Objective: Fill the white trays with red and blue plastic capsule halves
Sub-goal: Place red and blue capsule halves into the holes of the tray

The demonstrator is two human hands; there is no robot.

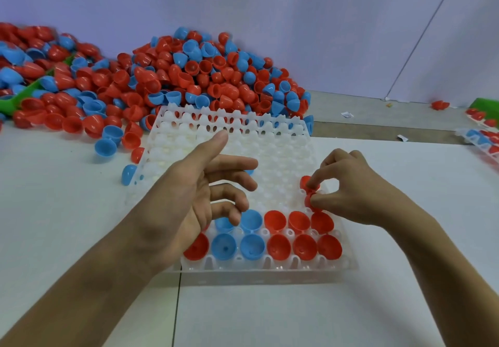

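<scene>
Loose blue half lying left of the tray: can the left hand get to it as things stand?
Probably yes. The left hand is open, holds nothing and hovers over the white tray; the loose blue half lies on bare table beside the tray's left edge, nothing covering it.

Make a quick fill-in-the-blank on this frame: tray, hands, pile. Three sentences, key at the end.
1. The right hand pinches capsule halves coloured ____.
2. The front row of the white tray reads one red, two ____, then three red.
3. The loose pile of capsule halves lies beyond the tray's ____ edge.

Missing words: red; blue; far
</scene>
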